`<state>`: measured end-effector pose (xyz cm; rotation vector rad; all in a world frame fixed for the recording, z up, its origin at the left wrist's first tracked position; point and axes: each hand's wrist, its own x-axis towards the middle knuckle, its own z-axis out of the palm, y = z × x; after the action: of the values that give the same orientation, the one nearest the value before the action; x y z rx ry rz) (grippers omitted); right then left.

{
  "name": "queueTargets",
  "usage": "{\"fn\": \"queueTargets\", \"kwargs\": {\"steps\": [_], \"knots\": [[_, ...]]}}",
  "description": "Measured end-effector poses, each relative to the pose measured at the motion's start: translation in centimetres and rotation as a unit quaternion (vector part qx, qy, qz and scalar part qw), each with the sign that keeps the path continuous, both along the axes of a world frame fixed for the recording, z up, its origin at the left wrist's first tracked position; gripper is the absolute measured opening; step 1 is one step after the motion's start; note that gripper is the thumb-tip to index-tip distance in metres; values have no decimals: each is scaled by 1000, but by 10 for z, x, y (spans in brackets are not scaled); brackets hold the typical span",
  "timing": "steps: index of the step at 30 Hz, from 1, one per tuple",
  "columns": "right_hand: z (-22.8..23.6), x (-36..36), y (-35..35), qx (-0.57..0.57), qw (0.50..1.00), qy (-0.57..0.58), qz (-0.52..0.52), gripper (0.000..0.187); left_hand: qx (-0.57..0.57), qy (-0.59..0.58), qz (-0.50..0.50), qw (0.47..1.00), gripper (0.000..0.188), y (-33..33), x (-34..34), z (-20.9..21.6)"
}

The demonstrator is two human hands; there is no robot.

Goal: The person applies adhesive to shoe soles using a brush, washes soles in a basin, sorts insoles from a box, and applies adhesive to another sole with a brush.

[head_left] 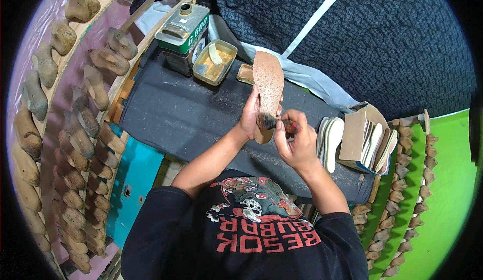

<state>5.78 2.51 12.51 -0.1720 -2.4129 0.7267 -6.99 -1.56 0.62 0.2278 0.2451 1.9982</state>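
Note:
My left hand [250, 113] grips a brown shoe insole [269, 76] by its edge, thumb on the near side, holding it tilted up above the table. The insole's face looks speckled and wet in patches. In my right hand [297, 141] is a brush [268, 121] with dark bristles and a reddish handle, mostly covered by my fingers. Its bristles touch the lower, narrower part of the insole. Behind the insole sits a small shallow container [245, 73]. A rectangular tub [215, 62] with yellowish residue and a pale scraper-like piece stands left of it.
A green and black metal can [183, 38] stands at the table's far left. To the right lie stacked white soles [330, 144] beside a cardboard box [356, 139] of more soles. Racks of wooden shoe lasts [70, 179] line the left; more racks stand at right. Dark patterned cloth [382, 43] hangs behind.

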Motion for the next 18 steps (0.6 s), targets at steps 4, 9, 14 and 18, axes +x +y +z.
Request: {"fn": "queueTargets", "kwargs": {"steps": [4,9,14,18], "knots": [[2,6,-5,-6,1000,-24,12,24,46,-20,-1,999,64,1,-4,-8],[10,-7,10,-27,998,13,-56,16,2,1,1,1000,63,2,2,-12],[3,-3,7,-11,999,-23,-37,18,42,13,-3,999,64,2,-3,-20],[4,6,-2,-9,1000,-13,3,20,34,-6,4,999,65,0,-9,-13]]}}
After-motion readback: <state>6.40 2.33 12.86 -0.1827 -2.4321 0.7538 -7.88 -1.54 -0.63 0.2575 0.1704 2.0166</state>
